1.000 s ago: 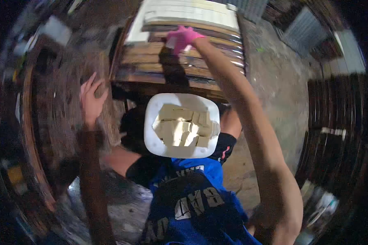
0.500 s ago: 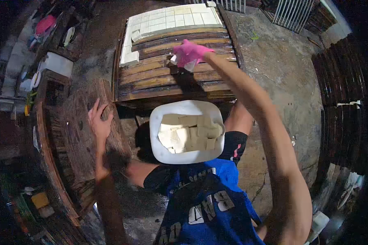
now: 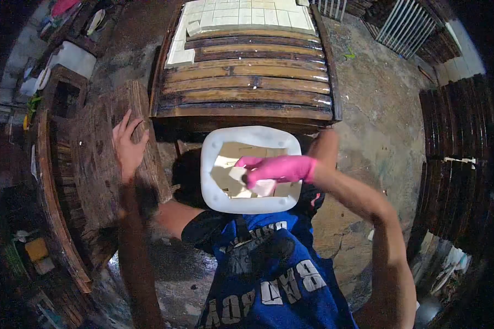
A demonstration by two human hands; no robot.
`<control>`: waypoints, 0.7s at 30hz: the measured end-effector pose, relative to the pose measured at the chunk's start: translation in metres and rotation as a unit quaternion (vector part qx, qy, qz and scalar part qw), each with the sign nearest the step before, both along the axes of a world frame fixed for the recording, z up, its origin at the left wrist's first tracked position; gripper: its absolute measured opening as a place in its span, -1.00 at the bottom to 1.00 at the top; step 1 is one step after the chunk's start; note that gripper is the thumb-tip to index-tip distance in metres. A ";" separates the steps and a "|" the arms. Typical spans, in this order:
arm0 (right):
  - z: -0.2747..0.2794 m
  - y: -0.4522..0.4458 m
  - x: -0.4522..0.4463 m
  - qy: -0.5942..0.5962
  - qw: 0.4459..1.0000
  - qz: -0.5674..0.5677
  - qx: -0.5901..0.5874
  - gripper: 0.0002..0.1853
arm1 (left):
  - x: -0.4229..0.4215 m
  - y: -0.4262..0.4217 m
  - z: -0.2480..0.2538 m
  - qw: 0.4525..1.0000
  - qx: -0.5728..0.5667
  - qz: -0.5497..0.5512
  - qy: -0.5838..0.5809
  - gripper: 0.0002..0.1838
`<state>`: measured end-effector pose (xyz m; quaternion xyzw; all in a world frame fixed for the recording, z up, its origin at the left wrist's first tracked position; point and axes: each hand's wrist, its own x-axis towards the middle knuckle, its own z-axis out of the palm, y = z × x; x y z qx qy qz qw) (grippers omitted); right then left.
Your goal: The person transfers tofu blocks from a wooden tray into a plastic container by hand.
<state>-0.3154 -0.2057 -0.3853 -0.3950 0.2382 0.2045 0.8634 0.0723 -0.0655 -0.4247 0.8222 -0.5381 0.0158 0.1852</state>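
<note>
A white plastic tub (image 3: 214,204) in front of my body holds many cream-white square blocks that look like tofu (image 3: 233,151). My right hand (image 3: 271,171), in a pink glove, reaches into it from the right. Its fingers are closed around pale tofu blocks (image 3: 264,187), partly blurred and partly covered by the glove. My left hand (image 3: 129,145) is bare and rests on the edge of a worn wooden board (image 3: 101,164), fingers spread, holding nothing. Beyond the tub stands a slatted bamboo rack (image 3: 247,82), with rows of tofu blocks (image 3: 241,15) at its far end and left side.
A wooden frame (image 3: 57,219) runs along the left, near a white container (image 3: 74,59). Dark stacked slatted racks (image 3: 450,126) line the right side. A metal grate (image 3: 406,28) leans at the far right. Small crumbs lie on the bamboo slats.
My right hand has moved from above the bamboo slats back down into the tub, still with white blocks in its fingers. My left hand stays on the board. The view has shifted slightly.
</note>
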 end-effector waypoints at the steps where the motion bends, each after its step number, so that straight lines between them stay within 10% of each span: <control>1: -0.025 0.007 0.006 0.001 1.000 -0.002 -0.002 -0.46 | 0.001 0.000 0.000 1.000 -0.009 -0.008 0.002 -0.61; 6: -0.092 0.035 0.073 0.084 0.941 -0.078 -0.319 -0.51 | 0.003 0.001 -0.002 1.000 -0.009 -0.003 0.008 -0.61; 9: -0.188 0.043 0.092 0.009 0.778 0.096 -0.621 -0.57 | 0.003 0.001 -0.005 1.000 -0.017 -0.002 0.004 -0.62; 15: -0.125 0.027 0.049 0.091 0.776 -0.056 -0.621 -0.66 | 0.005 -0.001 -0.005 1.000 -0.024 -0.007 -0.008 -0.62; 21: -0.203 0.031 0.048 -0.096 0.666 -0.046 -0.739 -0.77 | -0.001 0.000 0.001 1.000 -0.008 -0.003 -0.026 -0.60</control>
